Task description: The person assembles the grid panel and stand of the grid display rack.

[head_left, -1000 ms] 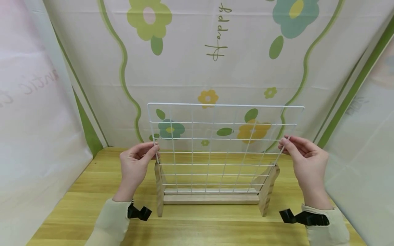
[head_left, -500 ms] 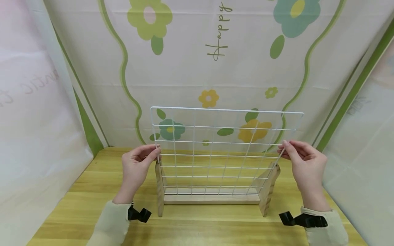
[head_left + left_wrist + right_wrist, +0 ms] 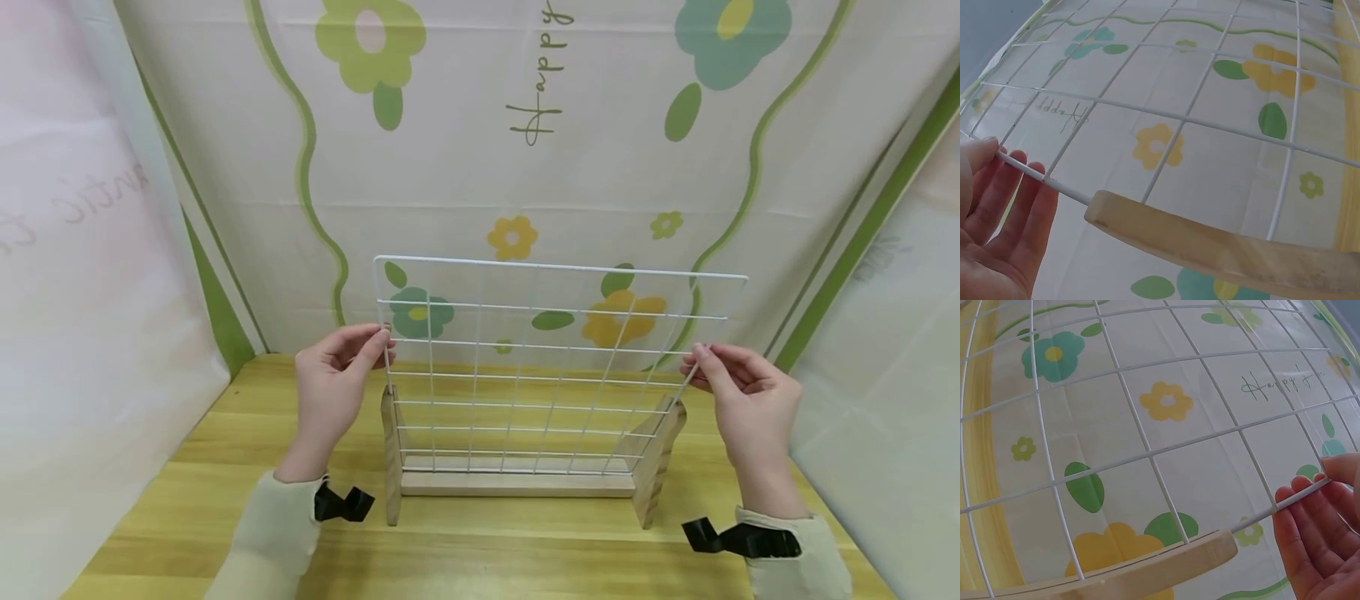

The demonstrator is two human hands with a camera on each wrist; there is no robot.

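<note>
A white wire grid panel (image 3: 562, 267) stands in a pale wooden stand, its side edges running down into the two end pieces and its lower edge near the base bar (image 3: 517, 485). My left hand (image 3: 330, 387) pinches the panel's left edge between thumb and fingers, above the left end piece (image 3: 1210, 253). On the opposite edge, my right hand (image 3: 753, 408) pinches the wire just above the right end piece (image 3: 1166, 572). The panel's top sits slightly lower at the right in the head view. Whether the lower edge touches the base bar is hard to tell.
Under the stand is a yellow wood-grain table (image 3: 480, 554). A white flower-printed cloth (image 3: 420, 175) hangs behind it, with further cloth walls on the left (image 3: 97, 317) and right (image 3: 885, 358). Black straps circle both wrists.
The panel has sunk a little between the end pieces, its right top corner more than the left. My left hand has slid up along the left edge.
</note>
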